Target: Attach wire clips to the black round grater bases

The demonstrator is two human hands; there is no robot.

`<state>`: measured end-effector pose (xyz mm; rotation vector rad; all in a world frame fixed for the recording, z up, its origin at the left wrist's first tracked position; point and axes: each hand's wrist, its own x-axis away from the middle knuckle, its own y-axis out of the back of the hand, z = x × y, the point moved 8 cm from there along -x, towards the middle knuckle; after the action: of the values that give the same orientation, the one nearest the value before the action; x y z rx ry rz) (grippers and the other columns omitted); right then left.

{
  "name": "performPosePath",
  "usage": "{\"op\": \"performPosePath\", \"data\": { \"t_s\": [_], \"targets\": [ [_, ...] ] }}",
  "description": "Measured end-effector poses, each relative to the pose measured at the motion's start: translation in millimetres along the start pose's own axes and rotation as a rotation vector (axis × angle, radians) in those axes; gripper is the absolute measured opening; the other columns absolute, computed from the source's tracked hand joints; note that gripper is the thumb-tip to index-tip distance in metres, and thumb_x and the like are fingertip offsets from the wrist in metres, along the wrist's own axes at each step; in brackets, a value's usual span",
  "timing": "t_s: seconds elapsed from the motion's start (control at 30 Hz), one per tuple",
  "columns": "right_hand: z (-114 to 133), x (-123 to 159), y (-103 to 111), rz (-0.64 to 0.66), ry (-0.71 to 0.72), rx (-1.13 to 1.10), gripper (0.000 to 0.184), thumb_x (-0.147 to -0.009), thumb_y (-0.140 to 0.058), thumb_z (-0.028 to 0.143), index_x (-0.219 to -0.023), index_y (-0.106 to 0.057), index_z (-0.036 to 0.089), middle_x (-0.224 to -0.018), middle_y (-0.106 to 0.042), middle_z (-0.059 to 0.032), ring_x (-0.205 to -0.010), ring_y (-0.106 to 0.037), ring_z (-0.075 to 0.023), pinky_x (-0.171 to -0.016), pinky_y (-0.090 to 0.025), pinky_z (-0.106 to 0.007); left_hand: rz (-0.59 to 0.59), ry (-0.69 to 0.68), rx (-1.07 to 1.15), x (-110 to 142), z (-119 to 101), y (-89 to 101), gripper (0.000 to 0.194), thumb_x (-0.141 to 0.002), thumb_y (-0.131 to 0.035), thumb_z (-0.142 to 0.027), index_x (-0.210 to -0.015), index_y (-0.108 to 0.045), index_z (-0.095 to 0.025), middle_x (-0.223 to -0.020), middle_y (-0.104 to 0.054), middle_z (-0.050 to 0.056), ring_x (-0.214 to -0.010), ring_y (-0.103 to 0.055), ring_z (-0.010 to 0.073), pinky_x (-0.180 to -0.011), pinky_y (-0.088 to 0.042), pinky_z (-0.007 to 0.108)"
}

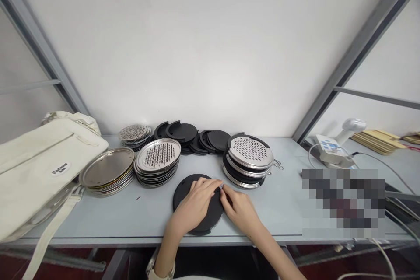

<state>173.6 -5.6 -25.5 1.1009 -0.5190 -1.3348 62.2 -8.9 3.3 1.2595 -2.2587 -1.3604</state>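
A round black disc (183, 190) lies flat on the grey table near its front edge. My left hand (196, 203) rests on top of the disc with the fingers stretched toward its right rim. My right hand (239, 208) sits just right of the disc, its fingertips pinched against the rim where a small pale piece shows, too small to name. Behind the hands stands a stack of metal grater plates and black discs (250, 157).
More stacks sit farther back: perforated metal plates (158, 159), plain metal trays (107, 170), black discs (190, 135). A cream canvas bag (39, 170) fills the left side. A white device with cables (334, 148) stands at the right.
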Motion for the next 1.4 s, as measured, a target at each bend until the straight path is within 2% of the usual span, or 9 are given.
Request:
{"op": "performPosePath", "data": {
  "t_s": [0.3,0.77,1.07,1.17,1.27,1.4],
  "targets": [
    [-0.4,0.0,0.3,-0.003,0.005,0.019,0.03,-0.097,-0.031,0.025,-0.097,-0.06,0.019,-0.068,-0.07,-0.003,-0.06,-0.067,-0.0196,-0.053,-0.03,-0.027,-0.01,-0.025,0.0,-1.0,-2.5,1.2,0.048,-0.094,-0.032,-0.009,-0.136,-0.045,-0.03,-0.135,-0.053,0.003,-0.121,-0.045,0.0187,-0.101,-0.039,0.04],
    [-2.0,0.0,-3.4,0.008,-0.003,0.05,0.03,-0.098,-0.031,0.025,-0.102,-0.06,0.017,-0.07,-0.071,-0.0045,-0.064,-0.069,-0.0214,-0.054,-0.031,-0.027,-0.01,-0.04,0.028,-0.3,0.6,-1.4,0.048,-0.097,-0.031,-0.01,-0.139,-0.04,-0.031,-0.136,-0.053,0.002,-0.126,-0.045,0.0163,-0.108,-0.032,0.04],
    [-1.7,0.2,-1.9,-0.014,0.012,0.061,0.029,-0.098,-0.031,0.026,-0.099,-0.059,0.018,-0.069,-0.071,-0.0038,-0.062,-0.068,-0.0204,-0.053,-0.03,-0.026,-0.007,-0.039,0.034,-1.7,1.4,-0.7,0.048,-0.098,-0.032,-0.01,-0.139,-0.041,-0.031,-0.131,-0.055,0.002,-0.121,-0.048,0.0165,-0.105,-0.036,0.038],
    [-2.0,-0.4,-2.7,-0.009,0.008,0.069,0.027,-0.098,-0.032,0.026,-0.092,-0.058,0.019,-0.066,-0.069,-0.0032,-0.06,-0.067,-0.0199,-0.052,-0.028,-0.027,-0.015,-0.042,0.031,-0.6,2.8,-1.1,0.049,-0.098,-0.031,-0.012,-0.142,-0.036,-0.032,-0.132,-0.055,0.003,-0.122,-0.047,0.0172,-0.106,-0.035,0.039],
    [-2.8,-0.2,-4.1,0.002,-0.003,0.079,0.027,-0.098,-0.032,0.026,-0.085,-0.054,0.02,-0.062,-0.067,-0.0021,-0.057,-0.066,-0.0196,-0.051,-0.026,-0.028,-0.024,-0.021,0.028,0.5,6.4,-1.8,0.052,-0.099,-0.03,-0.015,-0.148,-0.025,-0.032,-0.132,-0.054,0.005,-0.121,-0.047,0.0189,-0.104,-0.036,0.041],
    [-2.8,0.3,-4.8,0.01,-0.007,0.078,0.026,-0.098,-0.031,0.026,-0.084,-0.053,0.02,-0.062,-0.066,-0.0015,-0.057,-0.066,-0.0197,-0.052,-0.025,-0.028,-0.025,0.013,0.031,1.5,10.4,-2.5,0.054,-0.1,-0.029,-0.017,-0.15,-0.017,-0.033,-0.132,-0.054,0.006,-0.119,-0.047,0.0206,-0.103,-0.037,0.042]
  ]
}}
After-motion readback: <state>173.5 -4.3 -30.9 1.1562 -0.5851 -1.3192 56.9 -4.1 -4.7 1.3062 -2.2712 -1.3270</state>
